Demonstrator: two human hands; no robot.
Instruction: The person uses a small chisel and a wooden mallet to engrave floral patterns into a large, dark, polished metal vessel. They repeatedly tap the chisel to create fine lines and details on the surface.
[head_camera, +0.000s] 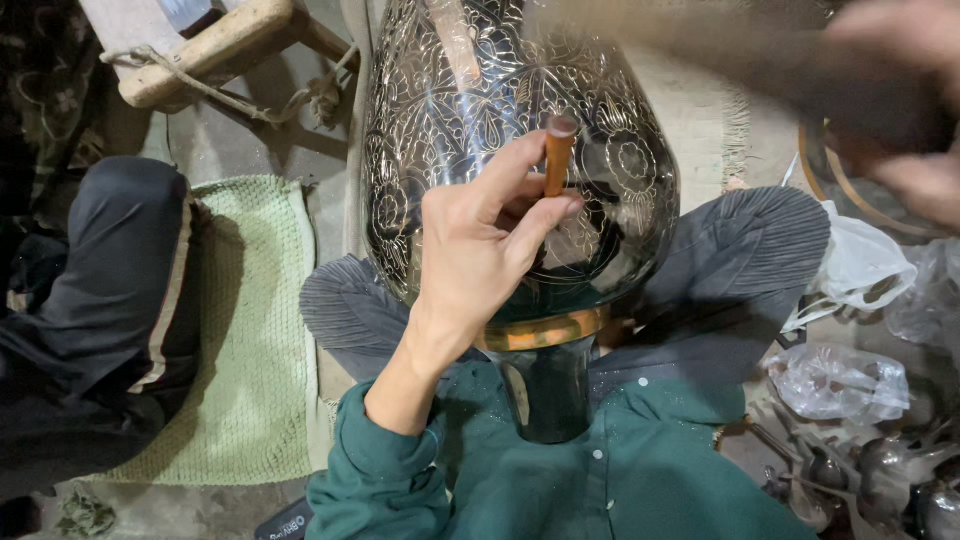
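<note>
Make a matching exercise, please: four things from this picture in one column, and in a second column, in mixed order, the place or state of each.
Things:
1. chisel
2. vase
3. mat
4. right hand

Places or states:
A. blurred, at the top right corner
B. lies on the floor, beside a dark trouser leg
C. held upright in the left hand, tip on the engraved metal
D. lies across the lap, neck toward the green shirt

Pairs: 1-C, 2-D, 3-B, 4-A
</note>
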